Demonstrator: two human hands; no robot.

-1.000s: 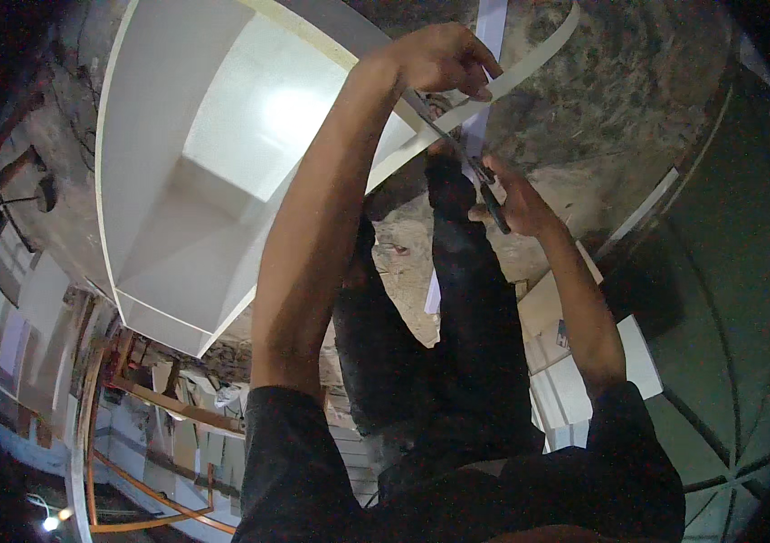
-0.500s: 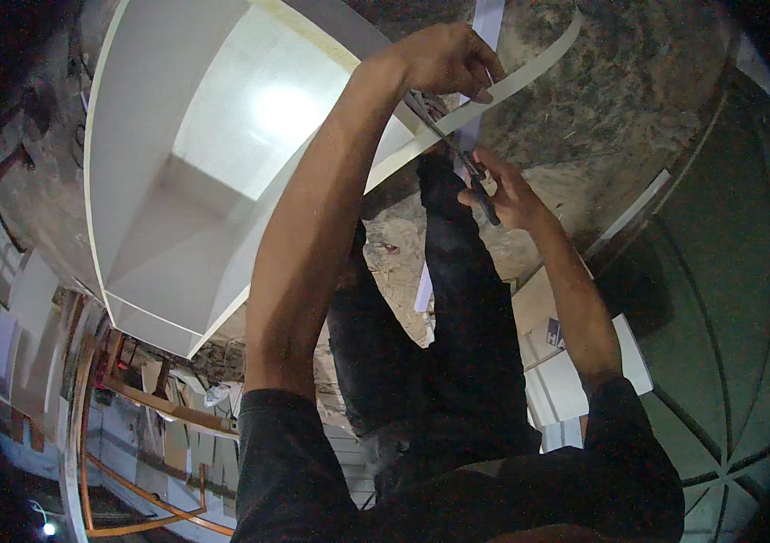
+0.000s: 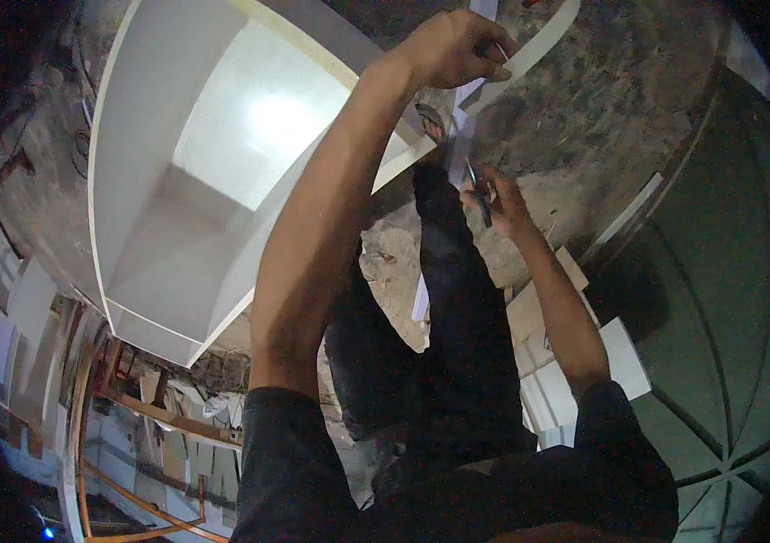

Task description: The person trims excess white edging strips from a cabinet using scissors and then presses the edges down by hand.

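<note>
**Pale strip [image 3: 537,56] in the left hand [image 3: 460,52], scissors [image 3: 481,206] in the right hand [image 3: 504,204]**

The left hand is bent at the wrist, its thumb and fingers drawn narrow on the strip. From that pinch the strip curves up and away to the right; its lower end hangs just below the fingertips, between the two hands.

The right hand, lower and a little to the right, is curled around the dark handles of the scissors. Their blades point upward, toward the strip's lower end but apart from it; how wide the blades stand is too small to tell.

To the left of both hands lies a large white open box [image 3: 152,113], with the left forearm crossing in front of it. Its nearest corner sits below the left hand and to the left of the right hand, apart from the strip's end.

Behind the hands, a lilac strip [image 3: 463,138] runs along the stained floor [image 3: 584,136]. Below the right hand, near its forearm, is a white panel [image 3: 626,360].
</note>
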